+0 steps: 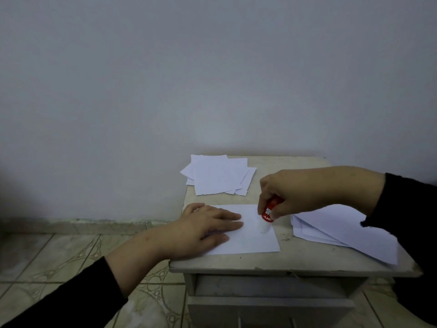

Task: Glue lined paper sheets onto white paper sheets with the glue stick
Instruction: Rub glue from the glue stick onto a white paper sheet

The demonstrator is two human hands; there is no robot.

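A white paper sheet (250,241) lies at the front of the small table (267,266). My left hand (205,223) rests flat on the sheet's left part with straight fingers. My right hand (283,192) grips a red and white glue stick (268,215), held tip down, its white end touching the sheet near the right edge. A loose pile of paper sheets (220,176) lies at the back of the table. Another stack of white sheets (343,235) sits on the right side, partly under my right forearm.
The table stands against a plain wall (212,79), with a drawer (269,304) slightly open below its front edge. Patterned floor tiles (59,256) spread to the left.
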